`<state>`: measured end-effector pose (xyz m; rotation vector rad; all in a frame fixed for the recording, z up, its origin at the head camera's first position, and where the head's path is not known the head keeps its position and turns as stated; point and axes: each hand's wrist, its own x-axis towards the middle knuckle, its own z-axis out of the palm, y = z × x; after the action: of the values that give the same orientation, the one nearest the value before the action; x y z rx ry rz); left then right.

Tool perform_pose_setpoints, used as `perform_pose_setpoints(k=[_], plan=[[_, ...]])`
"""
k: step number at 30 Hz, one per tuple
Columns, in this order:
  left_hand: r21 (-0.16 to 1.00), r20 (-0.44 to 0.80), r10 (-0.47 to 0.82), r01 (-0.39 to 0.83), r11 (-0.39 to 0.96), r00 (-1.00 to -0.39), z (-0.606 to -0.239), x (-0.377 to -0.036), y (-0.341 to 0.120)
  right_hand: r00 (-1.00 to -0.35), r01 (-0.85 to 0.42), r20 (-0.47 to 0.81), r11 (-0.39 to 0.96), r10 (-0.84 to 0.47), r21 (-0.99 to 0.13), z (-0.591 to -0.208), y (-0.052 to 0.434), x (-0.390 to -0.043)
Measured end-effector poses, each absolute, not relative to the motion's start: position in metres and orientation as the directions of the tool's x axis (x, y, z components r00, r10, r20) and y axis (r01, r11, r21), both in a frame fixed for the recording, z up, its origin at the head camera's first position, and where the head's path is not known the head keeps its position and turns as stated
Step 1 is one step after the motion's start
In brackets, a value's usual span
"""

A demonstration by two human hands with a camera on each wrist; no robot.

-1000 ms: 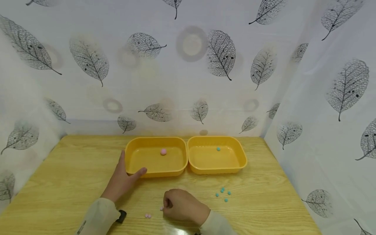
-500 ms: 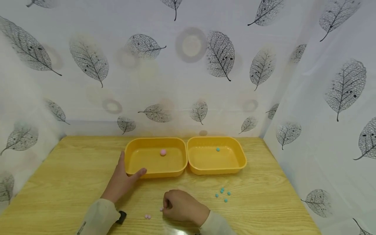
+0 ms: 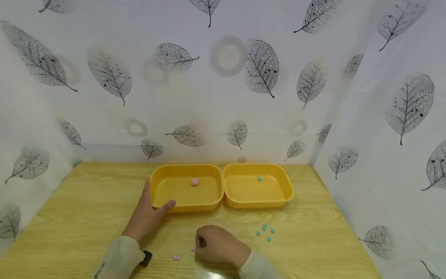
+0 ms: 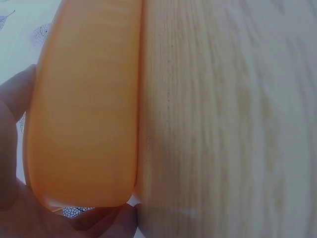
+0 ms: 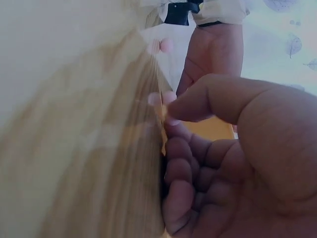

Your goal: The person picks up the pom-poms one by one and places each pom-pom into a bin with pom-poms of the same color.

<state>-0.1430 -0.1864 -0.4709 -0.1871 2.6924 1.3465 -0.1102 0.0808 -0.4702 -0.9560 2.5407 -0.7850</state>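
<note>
A small pink bead (image 3: 192, 249) lies on the wooden table (image 3: 87, 217), just beside the fingertips of the right hand (image 3: 217, 245). That hand rests on the table with its fingers curled inward and the thumb (image 5: 208, 99) stretched toward the bead; the wrist view shows the thumb tip next to it, but whether it touches cannot be told. Two more pink beads (image 3: 176, 257) sit together a little to the left, near the table's front edge.

The left hand (image 3: 146, 213) lies flat and relaxed, thumb and fingers spread around the front left corner of a yellow tray (image 3: 163, 203), touching its outer wall. One pink ball (image 3: 194, 181) sits inside this tray. A second yellow tray (image 3: 278, 195) stands right beside it, holding one teal bead (image 3: 259, 178). A loose cluster of teal beads (image 3: 265, 231) lies on the table in front of the second tray.
</note>
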Motion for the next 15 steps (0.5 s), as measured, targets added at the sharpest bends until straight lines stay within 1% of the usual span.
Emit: perform_pose_setpoints(k=[2, 4, 7, 9, 12, 15], plan=[[0.784, -0.167, -0.058, -0.168, 0.598, -0.984, -0.472, -0.143, -0.186, -0.743, -0.493, -0.081, 0.625, -0.664, -0.605, -0.469, 0.082, -0.112], [0.780, -0.167, -0.062, -0.171, 0.602, -0.984, -0.471, -0.143, -0.186, -0.764, -0.504, -0.030, 0.625, -0.644, -0.596, -0.468, 0.081, -0.115], [0.776, -0.167, -0.067, -0.173, 0.606, -0.984, -0.470, -0.143, -0.186, -0.803, -0.548, 0.125, 0.638, -0.583, -0.541, -0.462, 0.082, -0.121], [0.775, -0.170, -0.067, -0.176, 0.607, -0.983, -0.469, -0.143, -0.185, -0.810, -0.581, 0.262, 0.656, -0.525, -0.482, -0.459, 0.084, -0.125], [0.771, -0.179, -0.061, -0.179, 0.611, -0.982, -0.468, -0.143, -0.185, -0.784, -0.614, 0.437, 0.659, -0.442, -0.434, -0.456, 0.089, -0.131], [0.769, -0.182, -0.059, -0.180, 0.613, -0.981, -0.468, -0.144, -0.185, -0.737, -0.645, 0.555, 0.647, -0.386, -0.407, -0.454, 0.094, -0.137]])
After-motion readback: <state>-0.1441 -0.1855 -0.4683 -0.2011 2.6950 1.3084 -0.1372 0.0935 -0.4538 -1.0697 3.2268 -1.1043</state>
